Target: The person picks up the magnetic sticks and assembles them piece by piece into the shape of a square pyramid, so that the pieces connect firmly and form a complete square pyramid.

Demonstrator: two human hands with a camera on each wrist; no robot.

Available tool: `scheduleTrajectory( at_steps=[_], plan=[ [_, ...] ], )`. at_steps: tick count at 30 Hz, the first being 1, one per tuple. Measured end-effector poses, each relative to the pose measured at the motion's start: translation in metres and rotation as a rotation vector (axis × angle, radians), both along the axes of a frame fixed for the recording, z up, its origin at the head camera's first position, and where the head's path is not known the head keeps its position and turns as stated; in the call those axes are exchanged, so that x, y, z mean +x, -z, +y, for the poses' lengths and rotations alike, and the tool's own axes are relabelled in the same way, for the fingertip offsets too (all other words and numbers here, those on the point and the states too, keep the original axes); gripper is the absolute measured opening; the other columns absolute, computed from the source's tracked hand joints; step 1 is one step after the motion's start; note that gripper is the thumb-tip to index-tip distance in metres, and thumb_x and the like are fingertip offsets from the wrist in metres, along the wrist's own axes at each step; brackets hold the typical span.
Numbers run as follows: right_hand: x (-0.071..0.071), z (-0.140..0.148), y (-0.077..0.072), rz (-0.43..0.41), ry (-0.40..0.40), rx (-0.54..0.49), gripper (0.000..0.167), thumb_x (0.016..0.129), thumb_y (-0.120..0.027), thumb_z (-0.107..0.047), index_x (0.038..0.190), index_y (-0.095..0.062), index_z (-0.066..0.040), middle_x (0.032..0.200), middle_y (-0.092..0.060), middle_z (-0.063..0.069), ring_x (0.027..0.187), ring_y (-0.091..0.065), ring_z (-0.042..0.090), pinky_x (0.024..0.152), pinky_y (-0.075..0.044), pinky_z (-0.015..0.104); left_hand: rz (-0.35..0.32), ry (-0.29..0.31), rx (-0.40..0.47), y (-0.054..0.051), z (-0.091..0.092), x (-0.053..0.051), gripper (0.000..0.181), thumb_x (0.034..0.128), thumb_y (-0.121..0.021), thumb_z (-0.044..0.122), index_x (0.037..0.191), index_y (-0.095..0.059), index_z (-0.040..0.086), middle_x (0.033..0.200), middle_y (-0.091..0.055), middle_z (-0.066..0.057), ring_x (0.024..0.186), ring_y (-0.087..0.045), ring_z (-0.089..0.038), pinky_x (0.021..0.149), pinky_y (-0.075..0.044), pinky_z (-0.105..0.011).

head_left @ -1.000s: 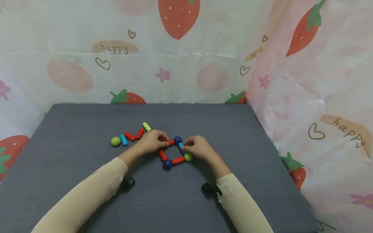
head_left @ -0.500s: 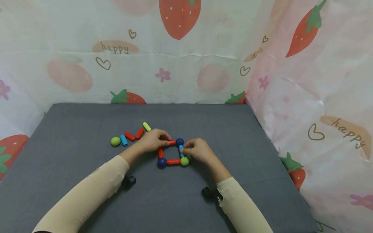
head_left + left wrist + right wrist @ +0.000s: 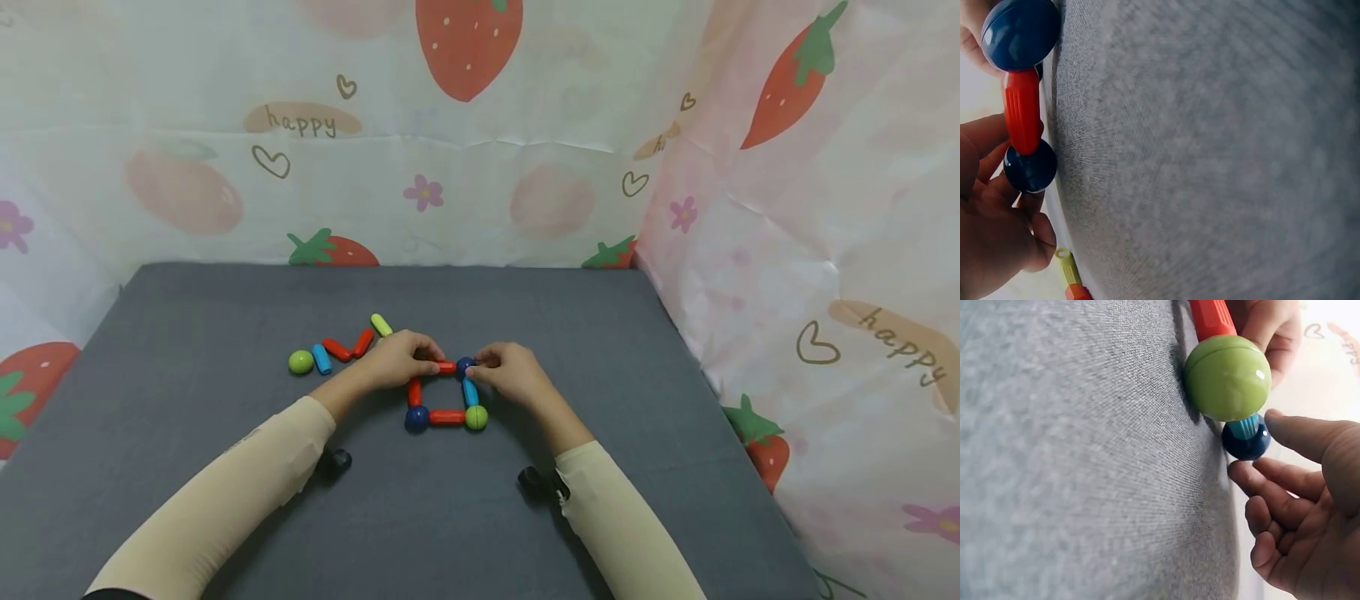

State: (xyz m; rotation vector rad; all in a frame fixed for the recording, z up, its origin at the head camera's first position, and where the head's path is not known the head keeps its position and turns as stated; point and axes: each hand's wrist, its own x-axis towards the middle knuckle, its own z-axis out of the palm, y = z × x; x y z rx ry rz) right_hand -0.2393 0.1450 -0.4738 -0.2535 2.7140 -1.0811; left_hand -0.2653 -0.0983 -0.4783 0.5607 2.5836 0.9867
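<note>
A square of magnetic rods and balls lies on the grey table. My left hand (image 3: 401, 358) is at its far left corner, fingers and thumb around a dark blue ball (image 3: 1030, 165) that is hidden in the head view. The left red rod (image 3: 1022, 112) runs from there to the near blue ball (image 3: 417, 419). At the far right corner my right hand (image 3: 513, 372) pinches another blue ball (image 3: 1246, 440) between thumb and forefinger. A light blue rod (image 3: 471, 392) links it to the green ball (image 3: 477, 417). The near red rod (image 3: 447, 418) closes the front side.
Left of the square lie a loose green ball (image 3: 301, 362), a blue rod (image 3: 322, 359), two red rods (image 3: 337, 350) and a yellow-green rod (image 3: 381, 324). A patterned cloth (image 3: 465, 200) hangs behind the grey table (image 3: 225, 300), with another at the right.
The square has turned so that its near side lies level, and its near blue ball has moved left. My right hand has shifted from the light blue rod to the far right blue ball.
</note>
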Motion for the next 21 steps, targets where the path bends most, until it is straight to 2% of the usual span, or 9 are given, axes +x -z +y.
scheduleTrajectory(
  at_steps=[6,12,17,21],
  plan=[
    [-0.003,-0.004,0.001,0.019,-0.027,-0.008,0.036,0.093,-0.077,-0.035,0.122,-0.073,-0.014,0.110,-0.075,0.003,0.098,-0.068,0.017,0.084,-0.056,0.038,0.008,0.012,-0.021,-0.002,0.002,-0.001,0.019,0.0995,-0.070,0.027,0.116,-0.076,0.020,0.111,-0.073,0.003,0.096,-0.061,-0.017,0.088,-0.049,-0.039],
    [-0.005,-0.006,0.002,0.022,-0.051,-0.020,0.032,0.094,-0.077,-0.031,0.122,-0.074,-0.016,0.117,-0.074,0.003,0.097,-0.068,0.017,0.080,-0.056,0.036,0.013,0.004,-0.032,-0.004,0.003,0.001,0.018,0.0990,-0.070,0.026,0.114,-0.076,0.019,0.111,-0.073,0.002,0.093,-0.059,-0.018,0.086,-0.048,-0.038],
    [-0.005,-0.006,0.004,0.012,-0.047,-0.036,0.032,0.094,-0.076,-0.031,0.122,-0.073,-0.017,0.117,-0.074,0.002,0.092,-0.067,0.016,0.076,-0.055,0.033,0.073,-0.012,-0.055,-0.006,-0.001,0.005,0.022,0.0986,-0.070,0.029,0.117,-0.075,0.019,0.114,-0.073,0.002,0.099,-0.061,-0.019,0.090,-0.045,-0.041],
    [-0.006,-0.005,0.006,0.012,-0.048,-0.052,0.031,0.094,-0.076,-0.031,0.122,-0.074,-0.017,0.115,-0.074,0.002,0.087,-0.065,0.014,0.074,-0.054,0.032,0.116,-0.040,-0.023,-0.010,-0.007,0.010,0.025,0.0990,-0.070,0.028,0.120,-0.075,0.016,0.118,-0.072,-0.001,0.108,-0.064,-0.021,0.097,-0.046,-0.047]
  ],
)
